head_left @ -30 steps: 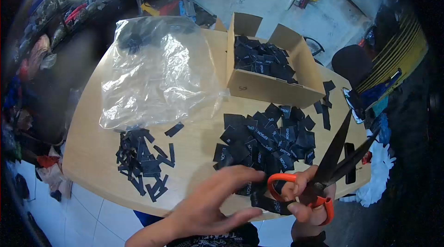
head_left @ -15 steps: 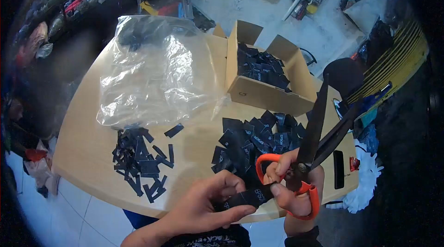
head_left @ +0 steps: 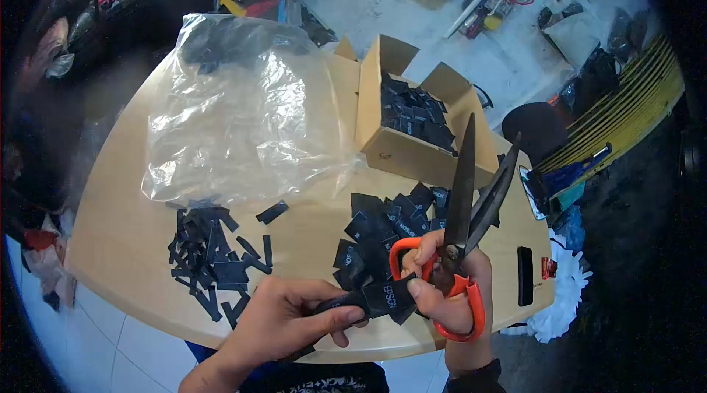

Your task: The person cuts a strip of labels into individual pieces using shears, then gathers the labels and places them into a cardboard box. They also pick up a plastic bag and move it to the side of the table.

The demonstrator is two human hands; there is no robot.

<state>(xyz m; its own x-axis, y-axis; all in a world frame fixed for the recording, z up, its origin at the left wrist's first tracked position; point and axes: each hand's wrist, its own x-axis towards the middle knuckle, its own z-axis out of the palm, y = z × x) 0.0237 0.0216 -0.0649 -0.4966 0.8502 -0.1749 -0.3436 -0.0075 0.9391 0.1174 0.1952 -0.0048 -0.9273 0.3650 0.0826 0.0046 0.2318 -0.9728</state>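
My left hand (head_left: 283, 321) pinches a black label strip (head_left: 381, 297) printed with white EPSON lettering, its thumb lying along the top. My right hand (head_left: 462, 303) has orange-handled scissors (head_left: 458, 227) in its grip, with the blades parted and pointing up, away from the strip. Thumb and finger of that same hand also hold the strip's right end. Just beyond my hands lies a heap of black printed label pieces (head_left: 366, 227). Off to the left is a pile of narrow black offcuts (head_left: 206, 246).
A cardboard box (head_left: 412, 155) with open flaps holds many black labels. Left of it lies a clear plastic bag (head_left: 236, 128). A black oblong object (head_left: 524, 276) rests near the table's right edge. The wooden table (head_left: 110, 246) has a curved rim.
Both hands have shifted left with the strip and scissors. The strip is stretched straighter between them, showing more lettering. The scissor blades point more upright, and the whole view has shifted slightly.
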